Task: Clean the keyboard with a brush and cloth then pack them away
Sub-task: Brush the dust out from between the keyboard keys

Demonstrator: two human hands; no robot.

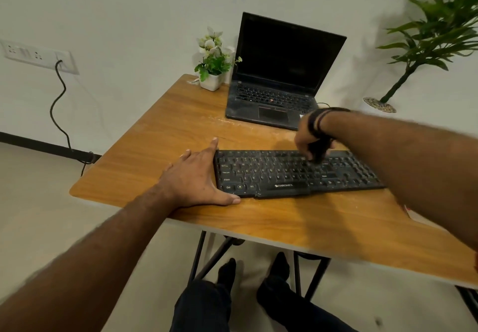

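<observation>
Left hand bracing the keyboard, right hand working a dark brush over the keys.

Left hand (198, 177) flat on the wooden table (160, 135), fingers straight, thumb along the near edge and palm against the left end of the black Zebronics keyboard (271, 174); grasping nothing. Right hand (311, 137) curled down around a dark brush (319, 154), blurred, its tip touching the upper key rows right of centre. Dark bands (319, 119) on that wrist. Keyboard lies across the table's middle, dusty. Cloth not made out. Behind it an open black laptop (279, 78), screen dark; just left of that a small white pot of flowers (212, 60). Wall socket (38, 55) with a cable at left; tall leafy plant (434, 29) at right.
</observation>
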